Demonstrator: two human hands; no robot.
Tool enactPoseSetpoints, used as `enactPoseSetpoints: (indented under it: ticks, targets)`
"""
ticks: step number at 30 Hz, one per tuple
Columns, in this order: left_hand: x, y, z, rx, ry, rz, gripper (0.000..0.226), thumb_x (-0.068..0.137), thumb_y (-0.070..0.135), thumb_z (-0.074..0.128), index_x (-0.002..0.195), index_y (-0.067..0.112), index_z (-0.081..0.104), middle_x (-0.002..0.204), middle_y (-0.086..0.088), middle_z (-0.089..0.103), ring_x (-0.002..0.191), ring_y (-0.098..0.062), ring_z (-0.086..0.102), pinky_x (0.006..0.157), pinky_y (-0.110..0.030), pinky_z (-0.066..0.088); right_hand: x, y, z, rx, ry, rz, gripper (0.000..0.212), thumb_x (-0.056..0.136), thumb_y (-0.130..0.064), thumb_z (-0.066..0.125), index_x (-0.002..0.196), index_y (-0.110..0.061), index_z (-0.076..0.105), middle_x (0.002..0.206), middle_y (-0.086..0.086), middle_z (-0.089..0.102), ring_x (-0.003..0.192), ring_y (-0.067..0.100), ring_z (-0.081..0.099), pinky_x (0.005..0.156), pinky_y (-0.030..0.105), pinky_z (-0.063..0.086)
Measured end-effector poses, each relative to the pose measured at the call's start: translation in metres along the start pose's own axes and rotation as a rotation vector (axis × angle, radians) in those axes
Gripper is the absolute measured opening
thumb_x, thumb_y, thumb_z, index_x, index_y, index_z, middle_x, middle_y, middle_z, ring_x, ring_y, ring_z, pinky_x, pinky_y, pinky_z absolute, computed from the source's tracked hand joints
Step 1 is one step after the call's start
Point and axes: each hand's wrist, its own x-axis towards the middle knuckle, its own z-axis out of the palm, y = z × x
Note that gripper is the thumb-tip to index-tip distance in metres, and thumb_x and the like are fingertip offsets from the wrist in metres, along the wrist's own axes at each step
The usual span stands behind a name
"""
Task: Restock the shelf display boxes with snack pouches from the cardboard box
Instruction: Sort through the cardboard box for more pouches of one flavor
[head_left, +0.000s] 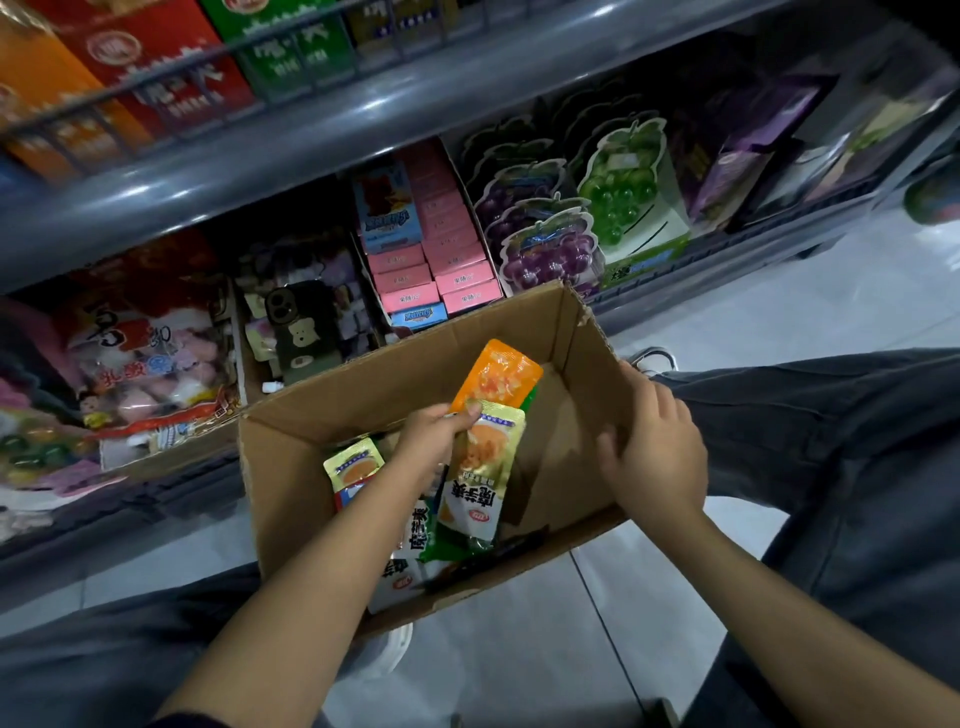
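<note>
An open cardboard box stands on the pale tiled floor between the person's 2 knees, just near the low shelf. The left hand is inside the box, at its middle, and its fingers are curled around 2 snack pouches: an orange pouch that sticks up toward the far side, and a yellow-green pouch that hangs down toward the near side. The thumb presses on the place where the 2 pouches overlap. More snack pouches lie at the bottom of the box, under and to the left of this hand, and 1 small yellow pouch is just left of the wrist. The right hand is at the right wall of the box; the fingers are relaxed and spread a little, they lie over the cardboard edge, and it holds no pouch. On the shelf behind the box, pink boxes are in the middle, grape-shaped packs are to the right, and a bag of mixed sweets is to the left.
</note>
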Motion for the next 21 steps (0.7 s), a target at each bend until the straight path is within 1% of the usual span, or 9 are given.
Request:
enactPoseSetpoints:
  ticks: [3, 6, 8, 10, 11, 13, 15, 18, 21]
  targets:
    - [-0.008, 0.013, -0.003, -0.119, 0.027, -0.028, 0.028, 0.082, 0.029, 0.071, 0.100, 0.008, 0.066, 0.092, -0.007, 0.072, 0.081, -0.019, 0.068, 0.079, -0.031, 0.053, 0.000, -0.001, -0.001, 0.013, -0.001, -0.009, 0.059, 0.082, -0.017, 0.060, 0.138, -0.016, 0.042, 0.121, 0.008, 0.057, 0.105, 0.028, 0.052, 0.081, 0.040, 0.047]
    - [-0.021, 0.022, -0.004, -0.148, 0.034, -0.052, 0.087, 0.063, 0.047, 0.081, 0.133, 0.007, 0.049, 0.133, -0.009, 0.056, 0.122, -0.030, 0.051, 0.109, -0.046, 0.032, 0.002, -0.001, -0.003, 0.064, -0.019, -0.017, 0.055, 0.087, -0.023, 0.058, 0.139, -0.016, 0.041, 0.124, 0.007, 0.056, 0.110, 0.028, 0.051, 0.086, 0.041, 0.046]
    - [-0.026, 0.023, -0.005, -0.180, 0.035, -0.046, 0.104, 0.055, 0.052, 0.085, 0.140, 0.009, 0.042, 0.141, -0.008, 0.048, 0.131, -0.031, 0.042, 0.112, -0.048, 0.028, 0.003, -0.003, -0.005, 0.114, -0.038, -0.006, 0.053, 0.088, -0.026, 0.057, 0.138, -0.015, 0.042, 0.125, 0.007, 0.056, 0.111, 0.029, 0.051, 0.090, 0.042, 0.044]
    - [-0.039, 0.032, -0.007, -0.227, 0.026, -0.031, 0.123, 0.032, 0.059, 0.089, 0.137, 0.010, 0.046, 0.137, -0.010, 0.054, 0.126, -0.031, 0.049, 0.109, -0.050, 0.034, 0.003, -0.007, -0.007, 0.104, -0.017, -0.012, 0.051, 0.089, -0.031, 0.056, 0.135, -0.013, 0.046, 0.126, 0.009, 0.057, 0.114, 0.031, 0.050, 0.094, 0.043, 0.040]
    - [-0.046, 0.037, -0.010, -0.263, 0.023, -0.014, 0.119, 0.033, 0.058, 0.090, 0.133, 0.009, 0.050, 0.130, -0.011, 0.059, 0.120, -0.030, 0.054, 0.105, -0.049, 0.039, 0.001, -0.011, -0.008, 0.079, 0.003, -0.029, 0.052, 0.089, -0.036, 0.053, 0.135, -0.013, 0.047, 0.129, 0.010, 0.055, 0.117, 0.031, 0.047, 0.098, 0.043, 0.037]
    - [-0.069, 0.054, -0.011, -0.298, 0.027, 0.010, 0.070, 0.065, 0.042, 0.083, 0.120, 0.007, 0.059, 0.105, -0.009, 0.071, 0.094, -0.023, 0.067, 0.088, -0.040, 0.052, -0.002, -0.024, -0.015, 0.097, 0.009, -0.094, 0.064, 0.086, -0.054, 0.040, 0.136, -0.014, 0.047, 0.137, 0.009, 0.048, 0.126, 0.029, 0.039, 0.104, 0.045, 0.030]
    - [-0.084, 0.064, -0.013, -0.340, 0.039, 0.036, 0.029, 0.085, 0.025, 0.068, 0.108, 0.009, 0.063, 0.082, -0.003, 0.073, 0.070, -0.017, 0.069, 0.066, -0.030, 0.053, -0.005, -0.042, -0.025, 0.235, -0.118, -0.158, 0.083, 0.078, -0.070, 0.026, 0.142, -0.019, 0.039, 0.145, 0.003, 0.039, 0.134, 0.022, 0.030, 0.110, 0.044, 0.025]
    - [-0.103, 0.074, -0.018, -0.454, 0.026, 0.091, 0.019, 0.088, 0.026, 0.064, 0.100, 0.012, 0.065, 0.080, -0.003, 0.074, 0.066, -0.017, 0.069, 0.056, -0.027, 0.052, -0.009, -0.074, -0.036, 0.494, -0.408, -0.178, 0.103, 0.065, -0.084, 0.045, 0.147, -0.026, 0.025, 0.141, -0.008, 0.041, 0.131, 0.012, 0.039, 0.104, 0.040, 0.041]
    - [-0.122, 0.085, -0.025, -0.563, -0.027, 0.081, 0.024, 0.089, 0.028, 0.061, 0.103, 0.009, 0.065, 0.088, -0.008, 0.073, 0.073, -0.021, 0.069, 0.062, -0.033, 0.052, -0.009, -0.095, -0.042, 0.777, -0.568, -0.102, 0.089, 0.066, -0.058, 0.072, 0.139, -0.034, 0.028, 0.121, -0.013, 0.057, 0.101, 0.001, 0.060, 0.073, 0.023, 0.056]
